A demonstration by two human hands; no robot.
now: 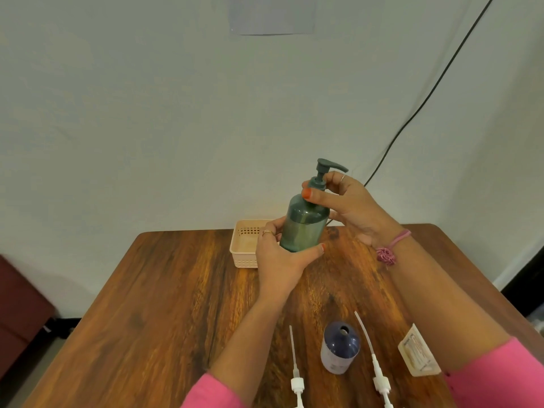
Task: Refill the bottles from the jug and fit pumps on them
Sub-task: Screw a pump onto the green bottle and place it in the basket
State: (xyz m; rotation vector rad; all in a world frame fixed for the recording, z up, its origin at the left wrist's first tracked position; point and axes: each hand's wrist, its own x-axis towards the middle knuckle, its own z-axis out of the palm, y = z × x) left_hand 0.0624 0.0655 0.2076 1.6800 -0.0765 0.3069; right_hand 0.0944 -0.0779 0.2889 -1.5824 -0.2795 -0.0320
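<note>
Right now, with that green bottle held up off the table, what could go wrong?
The green bottle is tilted in mid-air; if its pump isn't tight, liquid might leak. The left hand holds only its base, so it could slip. The open blue bottle below could be knocked over.

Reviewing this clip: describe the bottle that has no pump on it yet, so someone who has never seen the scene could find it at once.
Start at the wooden table and look to its near edge, between the person's forearms. There a dark blue bottle stands upright between two white pumps lying flat. Unlike the green bottle held up in both hands, its neck is open, with no pump.
</note>
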